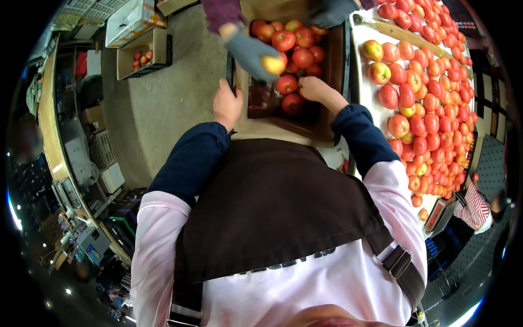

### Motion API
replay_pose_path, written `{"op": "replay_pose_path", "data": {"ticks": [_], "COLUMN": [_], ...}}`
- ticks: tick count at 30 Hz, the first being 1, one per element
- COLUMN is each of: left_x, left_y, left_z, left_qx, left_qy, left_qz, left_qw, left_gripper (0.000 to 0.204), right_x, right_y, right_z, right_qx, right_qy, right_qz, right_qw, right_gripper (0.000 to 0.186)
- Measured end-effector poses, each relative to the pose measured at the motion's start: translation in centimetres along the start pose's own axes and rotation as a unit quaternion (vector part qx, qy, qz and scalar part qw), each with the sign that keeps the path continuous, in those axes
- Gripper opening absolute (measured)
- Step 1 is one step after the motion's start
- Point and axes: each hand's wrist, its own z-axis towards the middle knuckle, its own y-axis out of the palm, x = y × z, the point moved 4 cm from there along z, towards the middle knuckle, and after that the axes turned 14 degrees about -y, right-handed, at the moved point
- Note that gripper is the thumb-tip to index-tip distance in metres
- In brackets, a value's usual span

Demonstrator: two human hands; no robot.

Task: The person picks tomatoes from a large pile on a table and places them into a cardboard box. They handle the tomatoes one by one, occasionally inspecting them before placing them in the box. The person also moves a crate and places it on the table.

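In front of me stands a dark crate (345, 60) lined with brown cardboard and partly filled with red tomatoes (284, 41). My left hand (227, 103) is closed on the crate's left rim, its thumb on the inner side. Inside the crate, my right hand (318, 91) has its fingers curled down among the tomatoes, beside a red one (287, 84); its fingertips are hidden. From the far side, another person's grey-gloved hand (246, 53) holds a yellowish tomato (273, 65) over the crate. That person's other gloved hand (333, 13) is at the far right corner.
To the right, a white table (366, 90) carries many rows of tomatoes, with a wooden strip (403, 34) across it. A scale (440, 213) stands at its near end. On the floor at left sits a smaller box (126, 56) with a few tomatoes. Shelving (52, 125) lines the left.
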Motion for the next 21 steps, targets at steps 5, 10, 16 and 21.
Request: {"op": "replay_pose_path", "data": {"ticks": [5, 10, 16, 21], "left_x": [0.0, -0.2, 0.3, -0.1], "left_y": [0.2, 0.1, -0.2, 0.2], "left_z": [0.3, 0.2, -0.1, 0.2], "left_qx": [-0.001, -0.015, -0.019, -0.013], "left_qy": [0.007, -0.024, -0.020, -0.011], "left_qz": [-0.005, 0.003, -0.009, -0.021], "left_qw": [1.000, 1.000, 1.000, 1.000], "left_gripper": [0.030, 0.031, 0.032, 0.032], "right_x": [0.7, 0.5, 0.6, 0.7], "right_y": [5.5, 9.1, 12.3, 8.5], "right_z": [2.2, 1.6, -0.4, 0.2], "right_qx": [-0.074, -0.072, -0.024, 0.022], "right_qy": [0.056, 0.131, 0.150, 0.212], "right_qz": [-0.190, -0.294, -0.266, -0.034], "right_qw": [0.977, 0.944, 0.952, 0.976], "right_gripper": [0.024, 0.031, 0.033, 0.059]}}
